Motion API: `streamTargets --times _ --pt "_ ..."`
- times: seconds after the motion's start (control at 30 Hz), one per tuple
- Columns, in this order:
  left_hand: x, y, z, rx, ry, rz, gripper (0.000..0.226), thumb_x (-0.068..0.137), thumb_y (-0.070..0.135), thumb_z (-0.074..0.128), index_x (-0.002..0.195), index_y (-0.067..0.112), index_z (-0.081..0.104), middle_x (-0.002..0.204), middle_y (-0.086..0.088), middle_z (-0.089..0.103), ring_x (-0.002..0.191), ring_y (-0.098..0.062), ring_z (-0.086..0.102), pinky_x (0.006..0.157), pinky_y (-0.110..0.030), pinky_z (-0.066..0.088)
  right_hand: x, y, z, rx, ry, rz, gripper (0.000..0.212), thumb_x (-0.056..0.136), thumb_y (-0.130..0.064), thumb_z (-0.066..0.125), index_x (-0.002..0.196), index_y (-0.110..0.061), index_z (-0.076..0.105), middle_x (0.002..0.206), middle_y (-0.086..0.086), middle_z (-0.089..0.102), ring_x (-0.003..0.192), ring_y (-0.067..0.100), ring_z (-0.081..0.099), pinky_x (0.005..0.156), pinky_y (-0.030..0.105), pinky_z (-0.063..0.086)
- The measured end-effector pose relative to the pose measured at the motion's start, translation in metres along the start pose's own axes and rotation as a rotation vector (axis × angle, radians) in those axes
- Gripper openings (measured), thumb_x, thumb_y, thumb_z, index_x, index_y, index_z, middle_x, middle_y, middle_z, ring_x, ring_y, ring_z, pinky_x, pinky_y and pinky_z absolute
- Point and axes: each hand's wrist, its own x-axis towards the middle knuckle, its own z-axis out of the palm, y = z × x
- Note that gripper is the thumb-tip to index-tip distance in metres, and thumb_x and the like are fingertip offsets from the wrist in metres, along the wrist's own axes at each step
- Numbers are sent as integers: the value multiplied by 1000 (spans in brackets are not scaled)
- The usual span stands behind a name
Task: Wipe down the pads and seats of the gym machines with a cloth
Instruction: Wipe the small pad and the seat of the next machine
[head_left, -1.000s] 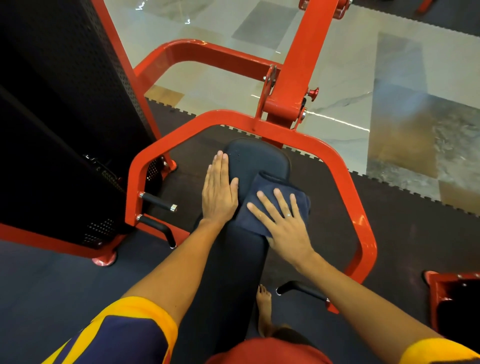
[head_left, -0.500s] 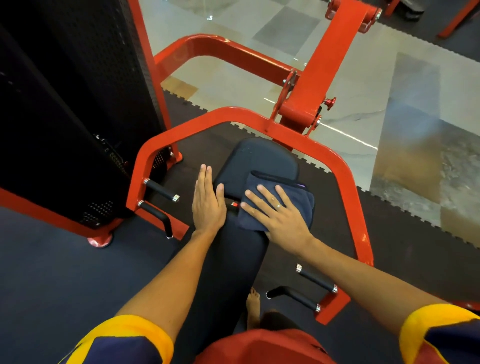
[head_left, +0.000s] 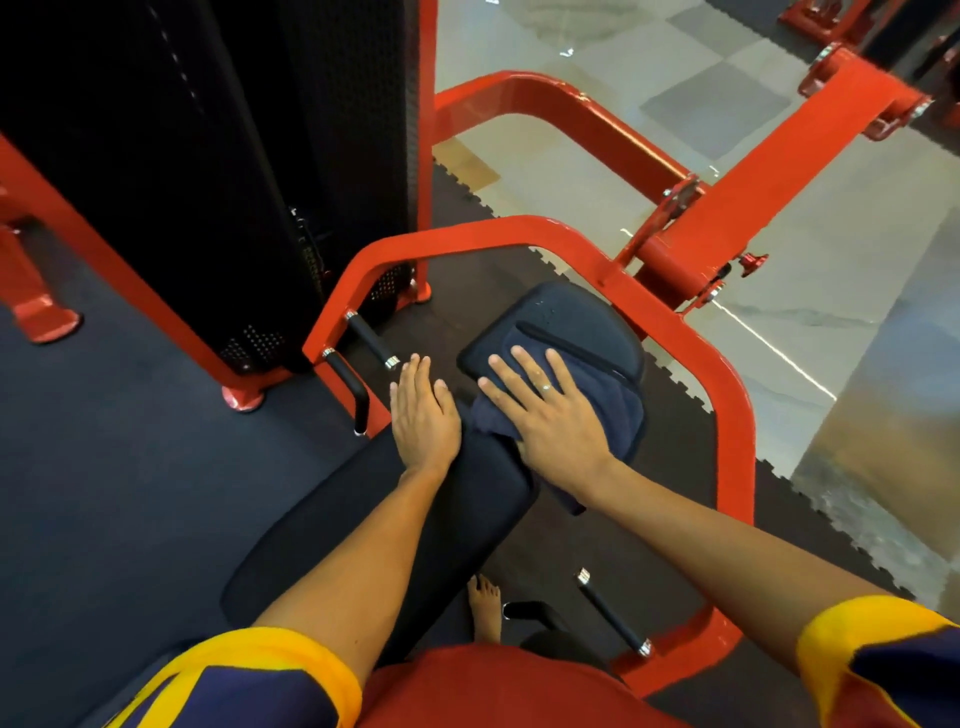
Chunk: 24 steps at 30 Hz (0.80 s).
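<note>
Pressing a dark blue cloth (head_left: 605, 410) flat onto the small black seat (head_left: 566, 317), the person's right hand (head_left: 553, 423) lies palm down. Its fingers (head_left: 525, 371) are spread and straight, curled round nothing. The cloth covers the seat's 5 o'clock part and spills over that edge. One corner hangs by the wrist, next to the long black pad (head_left: 415, 535).

The left hand (head_left: 423, 418) is at 9 o'clock of the cloth, just beside it, flat on the top end of the long pad. Its fingers are straight and together and hold nothing; it looks like a brace.

A red frame (head_left: 727, 415) loops round the seat from 9 through 12 to 4 o'clock. Two black handles (head_left: 370, 340) sit at 9 to 10 o'clock, with the black weight housing (head_left: 208, 182) further out at 10 to 11.

Handling, my read:
- **Cloth:** light, soft and limp, and it bunches easily, so flat palm pressure drives it and no pinch is needed.
- **Risk:** the hanging corner may drag or catch in the gap between seat and pad.
- **Where to hold:** to lift or refold, take the bunched middle under the palm, or the thick hem just past the fingertips at 12 o'clock.
- **Seat:** looks padded with a smooth skin, probably a bit slick. It is bolted to the frame, so it should take a firm push.

There are a few pale specks near the seat's 12 o'clock edge; I cannot tell whether they are wet. That far part is uncovered and likely yet to be wiped.
</note>
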Motion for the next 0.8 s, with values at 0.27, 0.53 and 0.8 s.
streamTargets --times 0.27,0.53,0.8 --pt "-6 -1 0 -28 20 -101 43 108 18 30 146 10 50 154 -5 47 148 -18 34 125 -36 15 83 -12 -12 16 -183 -144 62 98 -33 49 158 -18 36 165 12 31 156 33 17 126 51 -3" --pt "-12 1 2 26 79 -131 38 105 22 31 103 7 65 105 -10 67 103 -32 60 97 -44 39 63 14 -3 36 -53 -113 68 92 -54 54 151 -19 49 156 12 46 151 35 30 125 55 10" --pt "-6 2 0 39 58 -155 51 100 33 21 100 8 66 103 -10 68 102 -31 60 94 -44 40 110 10 -13 60 -68 -168 55 82 -60 55 110 -16 71 110 8 68 107 33 59 101 49 39"
